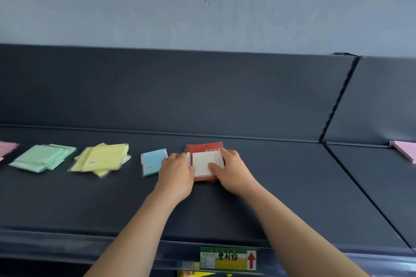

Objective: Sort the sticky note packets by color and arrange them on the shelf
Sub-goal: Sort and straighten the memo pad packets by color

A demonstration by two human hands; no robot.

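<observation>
Both hands are on the red packet (203,162) in the middle of the dark shelf (281,186): a red backing card with a hang hole and printed characters along its top edge, a white pad of notes showing through the clear front, lying flat. The left hand (177,175) presses against the packet's left edge, fingers curled and closed against it, while the right hand (231,170) grips the right edge, thumb laid across the white pad and fingers wrapped over the upper right corner. So the packet sits squarely between the two hands, held from both sides. Just left of the left hand lies a single blue packet (153,162), its near corner touching or almost touching the knuckles; hard to tell which. Further left comes a loose yellow pile (101,159), then a green pile (42,158), and pink packets (6,149) cut off at the frame's left edge. Well apart on the right, on the neighbouring shelf section, another pink stack (405,150) pokes in. A green-and-yellow price label (227,258) with a red arrow hangs on the shelf's front rail.
</observation>
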